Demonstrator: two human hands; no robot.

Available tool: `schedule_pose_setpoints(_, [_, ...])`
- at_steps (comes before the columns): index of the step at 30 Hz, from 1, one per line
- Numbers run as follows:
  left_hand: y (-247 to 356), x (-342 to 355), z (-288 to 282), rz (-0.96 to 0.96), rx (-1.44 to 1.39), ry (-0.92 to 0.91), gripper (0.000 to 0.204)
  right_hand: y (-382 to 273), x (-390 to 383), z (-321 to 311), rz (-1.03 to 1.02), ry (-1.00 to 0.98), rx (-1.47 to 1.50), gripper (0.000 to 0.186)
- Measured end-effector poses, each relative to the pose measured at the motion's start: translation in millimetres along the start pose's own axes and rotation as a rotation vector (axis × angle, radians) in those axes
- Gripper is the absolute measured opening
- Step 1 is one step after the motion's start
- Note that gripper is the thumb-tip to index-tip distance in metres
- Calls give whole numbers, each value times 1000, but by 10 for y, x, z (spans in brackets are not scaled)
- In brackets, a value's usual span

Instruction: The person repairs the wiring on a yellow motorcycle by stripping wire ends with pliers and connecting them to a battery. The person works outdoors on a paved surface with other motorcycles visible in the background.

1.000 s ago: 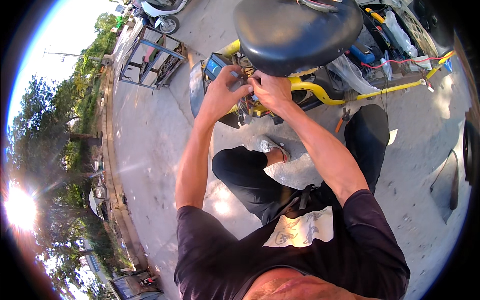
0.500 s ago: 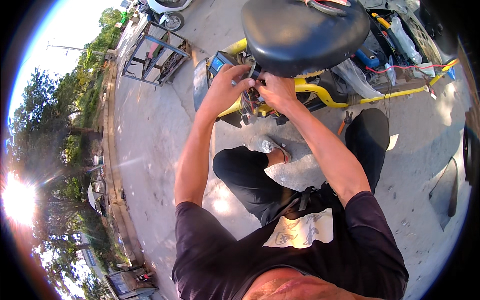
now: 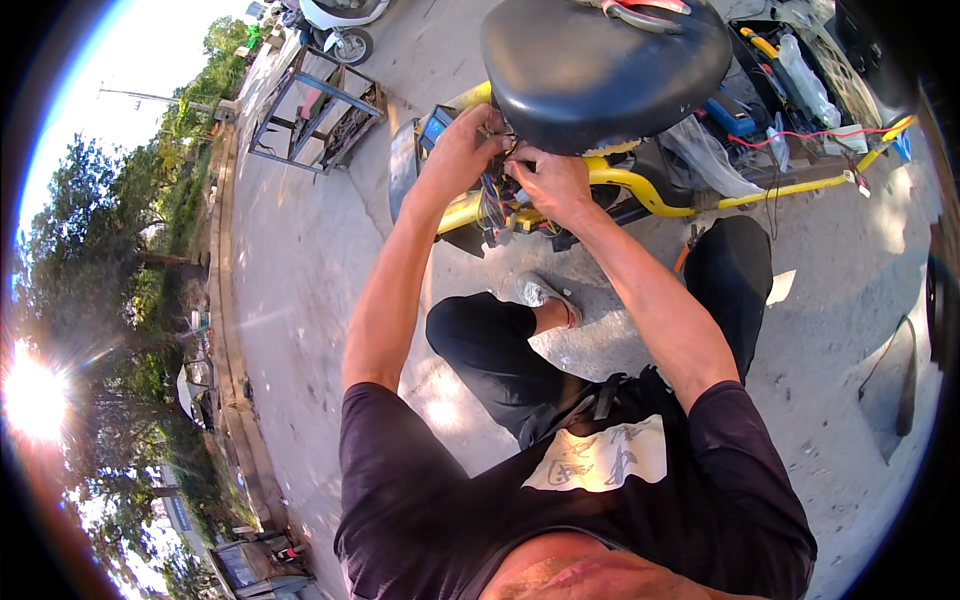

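Note:
My left hand reaches into a bundle of coloured wires beside a blue-topped box, its fingers bent around something small and hard to make out. My right hand pinches among the same wires, just below the black padded seat, but what is between its fingertips is hidden. The wires hang at the yellow frame of a vehicle with its inner parts exposed.
An open compartment with tools is at the upper right. Pliers lie by my knee. A metal rack and a white scooter stand behind, and a dark panel lies at right.
My left hand has shifted a little up and toward the seat, with its fingers more raised. My right hand has stayed among the wires with a slight change of finger position.

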State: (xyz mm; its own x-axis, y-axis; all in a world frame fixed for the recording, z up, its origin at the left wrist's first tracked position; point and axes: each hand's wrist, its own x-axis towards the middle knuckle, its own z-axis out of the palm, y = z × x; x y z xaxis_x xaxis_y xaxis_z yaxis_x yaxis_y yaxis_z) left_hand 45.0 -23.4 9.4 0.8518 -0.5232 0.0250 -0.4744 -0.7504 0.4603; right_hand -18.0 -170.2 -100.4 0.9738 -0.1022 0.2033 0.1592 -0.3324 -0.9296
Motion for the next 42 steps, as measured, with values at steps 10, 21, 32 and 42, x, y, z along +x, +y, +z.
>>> schedule_pose_setpoints(10, [152,-233,-108,452,316,-12,28,11,-48,-17,-72,80,76,23])
schedule_pose_setpoints(21, [207,-169,-16,412,731,9,9,35,-113,117,-137,266,65,19])
schedule_pose_setpoints(32, [17,-326,-58,-33,-241,-128,49,-68,-87,78,-3,228,147,26])
schedule_pose_setpoints(42, [543,-419,-134,-199,-18,-134,55,-24,-77,101,-30,202,90,25])
